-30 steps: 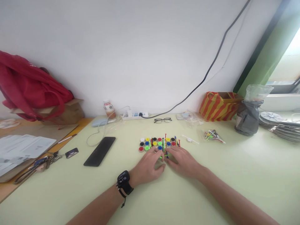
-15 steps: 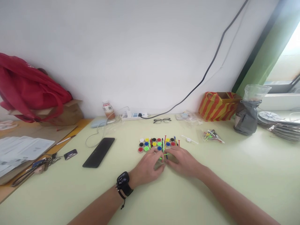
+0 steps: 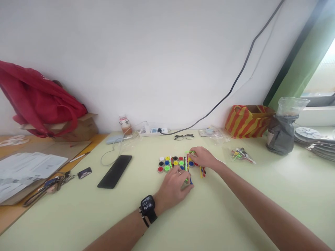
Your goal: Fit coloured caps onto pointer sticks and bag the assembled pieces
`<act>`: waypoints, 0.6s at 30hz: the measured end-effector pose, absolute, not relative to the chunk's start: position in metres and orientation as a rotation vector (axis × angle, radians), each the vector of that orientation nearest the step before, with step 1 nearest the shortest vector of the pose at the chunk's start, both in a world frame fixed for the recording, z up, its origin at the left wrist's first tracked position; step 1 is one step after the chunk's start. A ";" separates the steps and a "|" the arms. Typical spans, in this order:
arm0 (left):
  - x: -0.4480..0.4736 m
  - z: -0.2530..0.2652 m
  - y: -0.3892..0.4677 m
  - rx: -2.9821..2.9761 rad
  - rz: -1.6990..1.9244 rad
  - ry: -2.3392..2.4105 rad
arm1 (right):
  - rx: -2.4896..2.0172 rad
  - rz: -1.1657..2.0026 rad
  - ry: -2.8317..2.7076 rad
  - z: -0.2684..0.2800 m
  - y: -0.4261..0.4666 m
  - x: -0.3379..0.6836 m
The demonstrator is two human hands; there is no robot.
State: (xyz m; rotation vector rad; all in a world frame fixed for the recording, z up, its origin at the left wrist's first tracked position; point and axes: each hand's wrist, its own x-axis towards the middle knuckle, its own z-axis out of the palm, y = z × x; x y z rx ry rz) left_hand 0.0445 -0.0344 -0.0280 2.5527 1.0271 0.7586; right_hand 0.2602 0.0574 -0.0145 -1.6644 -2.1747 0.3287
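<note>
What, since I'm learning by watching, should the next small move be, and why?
Perhaps turn the green stick lengthwise: it lies crosswise at the right hand, while the blue stick by the left hand points front to back.

The discs [image 3: 175, 163] are multicoloured, the phone [image 3: 115, 172] black.

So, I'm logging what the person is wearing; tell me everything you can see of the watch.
The watch is black, with a squarish, round-cornered case, a dark, glossy screen and a dark strap that looks like rubber or plastic. White marks glow on the screen, too blurred to read surely. It is worn on the left wrist, face up, slanting with the arm. A thin bracelet sits just beside it, toward the elbow; whether they touch is hard to tell.
</note>
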 end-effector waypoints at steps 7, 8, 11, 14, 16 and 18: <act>0.045 -0.029 -0.034 2.553 0.773 1.109 | -1.594 0.434 -2.233 -0.019 0.081 0.251; 0.045 -0.029 -0.034 2.550 0.779 1.116 | -1.565 0.455 -2.248 -0.018 0.079 0.252; 0.045 -0.027 -0.034 2.544 0.789 1.103 | -1.502 0.492 -2.265 -0.016 0.071 0.256; 0.045 -0.024 -0.036 2.584 0.733 0.935 | -1.482 0.495 -2.254 -0.016 0.064 0.259; 0.045 -0.023 -0.036 2.625 0.670 0.819 | -1.478 0.494 -2.255 -0.017 0.062 0.259; 0.045 -0.023 -0.037 2.655 0.630 0.780 | -1.469 0.495 -2.269 -0.018 0.064 0.257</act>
